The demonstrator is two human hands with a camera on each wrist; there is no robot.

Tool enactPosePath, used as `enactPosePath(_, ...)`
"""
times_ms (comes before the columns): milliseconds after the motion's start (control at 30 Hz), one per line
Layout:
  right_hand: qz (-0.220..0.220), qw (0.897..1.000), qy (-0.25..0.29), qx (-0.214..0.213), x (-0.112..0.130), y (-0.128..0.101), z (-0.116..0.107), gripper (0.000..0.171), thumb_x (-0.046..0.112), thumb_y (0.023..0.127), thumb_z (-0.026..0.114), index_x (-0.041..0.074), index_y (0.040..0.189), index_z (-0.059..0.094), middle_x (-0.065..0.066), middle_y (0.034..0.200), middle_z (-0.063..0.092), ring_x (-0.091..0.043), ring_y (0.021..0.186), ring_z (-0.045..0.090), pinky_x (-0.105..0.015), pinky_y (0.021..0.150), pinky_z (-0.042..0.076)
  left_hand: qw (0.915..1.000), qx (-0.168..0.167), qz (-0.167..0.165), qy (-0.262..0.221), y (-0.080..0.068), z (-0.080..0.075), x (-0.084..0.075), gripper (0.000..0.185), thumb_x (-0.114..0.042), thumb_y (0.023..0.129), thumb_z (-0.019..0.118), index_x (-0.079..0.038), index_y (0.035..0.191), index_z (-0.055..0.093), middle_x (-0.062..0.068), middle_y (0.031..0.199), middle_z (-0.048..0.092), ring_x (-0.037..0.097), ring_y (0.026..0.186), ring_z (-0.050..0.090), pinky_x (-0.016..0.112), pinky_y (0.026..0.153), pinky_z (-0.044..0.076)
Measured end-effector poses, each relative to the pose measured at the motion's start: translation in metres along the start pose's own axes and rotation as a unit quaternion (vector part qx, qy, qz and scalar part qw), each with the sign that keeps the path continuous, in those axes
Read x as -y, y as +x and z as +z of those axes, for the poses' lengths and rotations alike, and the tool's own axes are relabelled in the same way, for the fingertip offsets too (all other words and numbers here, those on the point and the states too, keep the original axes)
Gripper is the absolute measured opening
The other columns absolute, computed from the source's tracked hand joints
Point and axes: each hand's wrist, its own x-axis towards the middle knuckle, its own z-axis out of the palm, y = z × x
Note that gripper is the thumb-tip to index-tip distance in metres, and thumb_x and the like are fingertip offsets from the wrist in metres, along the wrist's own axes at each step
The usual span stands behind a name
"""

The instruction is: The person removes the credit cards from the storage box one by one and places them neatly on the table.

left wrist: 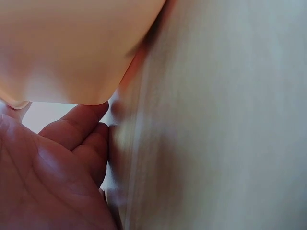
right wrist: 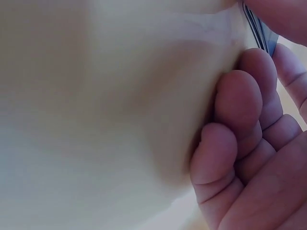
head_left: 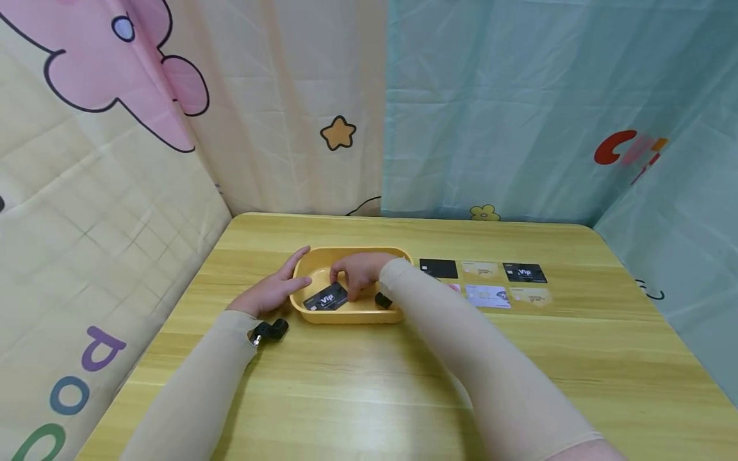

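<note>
A yellow plastic tray [head_left: 340, 317] stands on the table. My right hand [head_left: 360, 270] reaches down into it, its thumb and fingers pinching a small stack of cards [right wrist: 261, 31], whose edges show in the right wrist view. The top card [head_left: 326, 298] is black with "Vip" printed on it and lies tilted toward the tray's front left. My left hand [head_left: 269, 291] is at the tray's left end, fingers extended, thumb over the rim. In the left wrist view, its fingertips come right up to the tray's outer wall [left wrist: 62, 52].
Right of the tray, cards lie in two rows: a black card [head_left: 439, 269], a gold card [head_left: 482, 269] and a black "Vip" card [head_left: 524, 273] behind; a white card [head_left: 488, 296] and another gold card [head_left: 530, 295] in front, with a pink one partly hidden by my right sleeve. Curtains hang behind.
</note>
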Motion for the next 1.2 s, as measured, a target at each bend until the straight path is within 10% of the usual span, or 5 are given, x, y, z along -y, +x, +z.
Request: enactPosePath(1200,0.011,1.0,-0.016,-0.005,0.004,-0.001,-0.001,0.045,0.007,0.087,0.081,0.028,0.122,0.063,-0.005,0.099,0.062,-0.018,0.077,0.058,-0.027,0.067,0.046,0.9999,-0.001,-0.013,0.006,-0.002,0.001,-0.013,0.078,-0.046,0.111,0.049,-0.037,0.17,-0.002,0.014,0.179,0.001,0.048,0.162,0.005,0.073,0.126,0.006)
